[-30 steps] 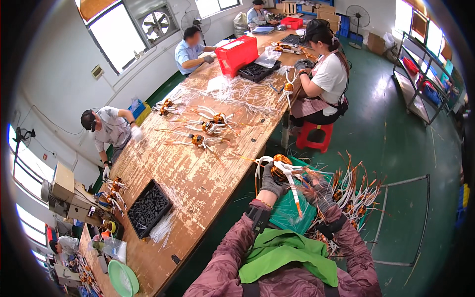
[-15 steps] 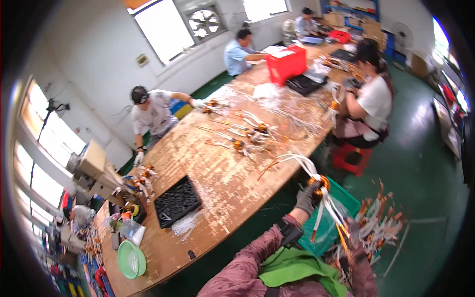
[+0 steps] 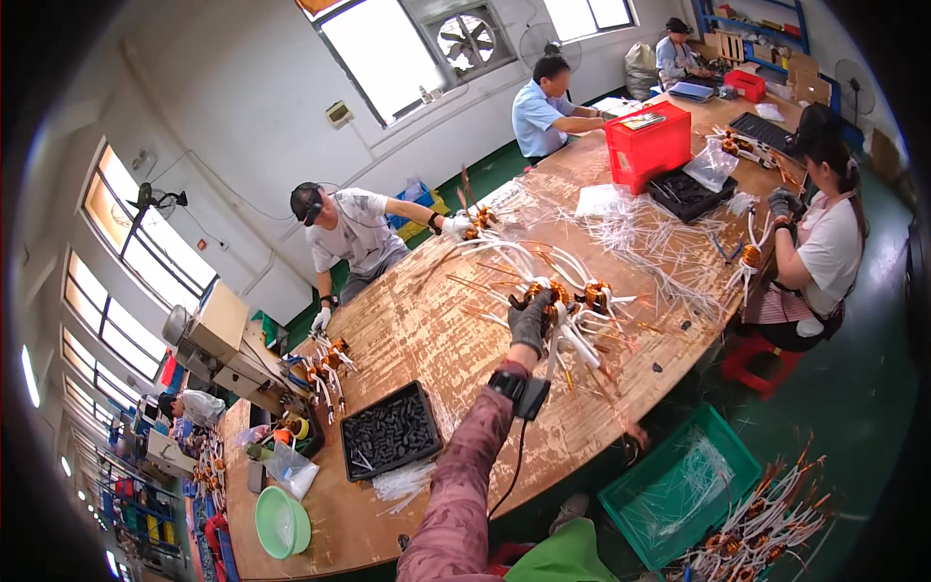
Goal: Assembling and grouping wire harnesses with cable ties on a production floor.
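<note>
One gloved left hand (image 3: pixel 531 320) is stretched out over the long wooden table (image 3: pixel 427 339). Its fingers are curled shut around an orange coil with long white wires (image 3: pixel 555 308), and the coil is right at the table top, touching or nearly touching it. I would say this coil is just being put with the finished ones. The right hand is not in the picture.

Two more coils (image 3: pixel 593 291) lie on the table just beside the hand. About three more (image 3: pixel 477 218) sit farther up the table, near a worker in a grey shirt (image 3: pixel 354 228). Many more coils wait in a heap on the floor (image 3: pixel 766 529), below the near edge of the table, beside one green crate (image 3: pixel 679 485). So I think a lot of work is left.

On the table I also count one red box (image 3: pixel 648 144), two black trays (image 3: pixel 390 430) and one green bowl (image 3: pixel 281 521). Four other people sit around the table.
</note>
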### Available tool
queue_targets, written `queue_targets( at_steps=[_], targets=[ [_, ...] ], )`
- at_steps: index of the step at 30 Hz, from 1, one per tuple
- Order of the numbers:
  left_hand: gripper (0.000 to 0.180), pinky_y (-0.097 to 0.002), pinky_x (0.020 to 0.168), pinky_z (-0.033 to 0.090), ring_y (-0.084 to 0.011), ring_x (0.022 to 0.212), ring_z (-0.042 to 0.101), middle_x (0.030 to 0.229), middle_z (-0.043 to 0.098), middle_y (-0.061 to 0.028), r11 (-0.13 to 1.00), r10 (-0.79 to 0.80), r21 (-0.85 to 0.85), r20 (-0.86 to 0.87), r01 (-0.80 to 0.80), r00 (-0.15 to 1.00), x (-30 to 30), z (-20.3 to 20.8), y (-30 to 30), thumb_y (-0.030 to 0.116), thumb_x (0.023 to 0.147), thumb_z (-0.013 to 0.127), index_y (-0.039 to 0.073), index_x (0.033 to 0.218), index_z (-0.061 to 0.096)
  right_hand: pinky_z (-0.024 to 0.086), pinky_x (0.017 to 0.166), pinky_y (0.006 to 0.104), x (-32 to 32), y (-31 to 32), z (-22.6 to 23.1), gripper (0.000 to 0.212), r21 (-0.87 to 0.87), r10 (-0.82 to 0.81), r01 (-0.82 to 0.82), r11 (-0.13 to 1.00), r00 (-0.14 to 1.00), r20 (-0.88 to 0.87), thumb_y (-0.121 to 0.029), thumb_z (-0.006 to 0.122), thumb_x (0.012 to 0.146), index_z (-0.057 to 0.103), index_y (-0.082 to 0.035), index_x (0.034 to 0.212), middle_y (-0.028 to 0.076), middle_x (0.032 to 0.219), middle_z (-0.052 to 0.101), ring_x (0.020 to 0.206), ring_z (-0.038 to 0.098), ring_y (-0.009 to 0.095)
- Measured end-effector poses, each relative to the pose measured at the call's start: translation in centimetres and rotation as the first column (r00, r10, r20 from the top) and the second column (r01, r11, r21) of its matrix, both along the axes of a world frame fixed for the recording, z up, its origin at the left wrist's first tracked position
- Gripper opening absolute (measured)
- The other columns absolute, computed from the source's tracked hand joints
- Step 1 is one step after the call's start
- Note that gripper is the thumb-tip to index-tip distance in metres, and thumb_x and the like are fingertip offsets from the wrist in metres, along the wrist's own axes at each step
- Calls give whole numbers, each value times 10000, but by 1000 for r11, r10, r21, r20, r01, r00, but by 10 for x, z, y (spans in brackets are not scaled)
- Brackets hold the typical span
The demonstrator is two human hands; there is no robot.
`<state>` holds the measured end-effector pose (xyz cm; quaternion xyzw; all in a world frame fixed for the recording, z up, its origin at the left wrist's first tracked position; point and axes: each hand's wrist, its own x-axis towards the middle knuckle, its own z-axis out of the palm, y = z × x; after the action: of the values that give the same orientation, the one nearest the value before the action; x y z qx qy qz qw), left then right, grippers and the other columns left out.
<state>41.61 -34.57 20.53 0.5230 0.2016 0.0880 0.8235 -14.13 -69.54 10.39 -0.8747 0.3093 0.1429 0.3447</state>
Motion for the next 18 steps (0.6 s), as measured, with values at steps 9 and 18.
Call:
queue_targets(
  at_steps=[9,18],
  targets=[
    [313,-301,411,404,-142,446,487,639,569,-43,710,-383,505,-308,491,871,36,-117,33,249,767,696,26,970,610,444,616,376,16,5,-50,233,117,-29,49,992,986,-164,-247,561,833,630,-40,913,118,788,636,699,590,251],
    [795,-348,916,414,-221,1050,506,1142,535,-141,-13,-923,635,-304,772,235,-178,-82,-106,379,758,695,24,1365,324,448,629,385,-38,-1,-120,245,288,-124,179,941,972,-199,-259,560,831,632,-43,922,127,794,634,710,593,263]
  ],
)
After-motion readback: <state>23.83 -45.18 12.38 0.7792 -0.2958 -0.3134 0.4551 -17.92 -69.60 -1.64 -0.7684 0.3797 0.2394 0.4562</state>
